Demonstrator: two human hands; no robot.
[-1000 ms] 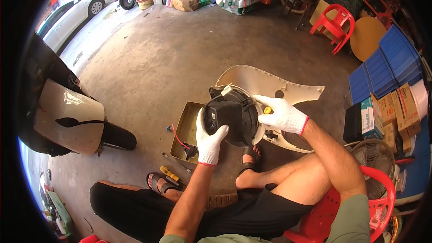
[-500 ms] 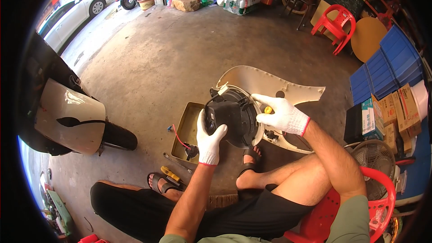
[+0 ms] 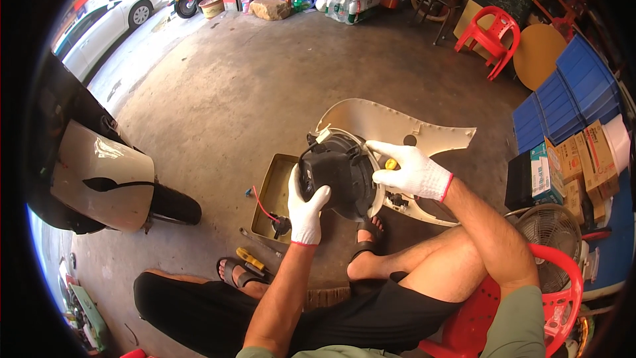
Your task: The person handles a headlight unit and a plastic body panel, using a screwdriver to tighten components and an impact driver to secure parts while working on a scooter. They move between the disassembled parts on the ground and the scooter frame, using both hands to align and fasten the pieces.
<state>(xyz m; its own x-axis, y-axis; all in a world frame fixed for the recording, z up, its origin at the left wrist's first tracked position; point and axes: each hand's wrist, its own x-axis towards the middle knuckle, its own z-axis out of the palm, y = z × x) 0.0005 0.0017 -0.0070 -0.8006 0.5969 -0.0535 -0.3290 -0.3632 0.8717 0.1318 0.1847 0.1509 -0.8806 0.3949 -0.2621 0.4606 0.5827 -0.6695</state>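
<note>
Between my two white-gloved hands is a black round headlight (image 3: 341,176), its back facing up, with a pale rim and a small white connector at its top. My left hand (image 3: 307,209) grips its left side, thumb across the black housing. My right hand (image 3: 417,171) holds the right rim between stretched index finger and thumb. A yellow round piece (image 3: 391,164) shows between those fingers; whether it is held or lies behind is unclear. Beyond the headlight, a curved cream panel (image 3: 381,116) lies on the floor, with another cream part (image 3: 424,211) nearer me.
A shallow metal tray (image 3: 265,189) with a red-wired black part (image 3: 281,227) sits at left. Near my foot lie a yellow-handled tool (image 3: 250,258) and a metal rod (image 3: 258,240). A scooter front (image 3: 109,176) stands far left. Boxes (image 3: 583,166) and a fan (image 3: 550,238) are right.
Both hands and the headlight have shifted very slightly left in the picture. The grip is unchanged.
</note>
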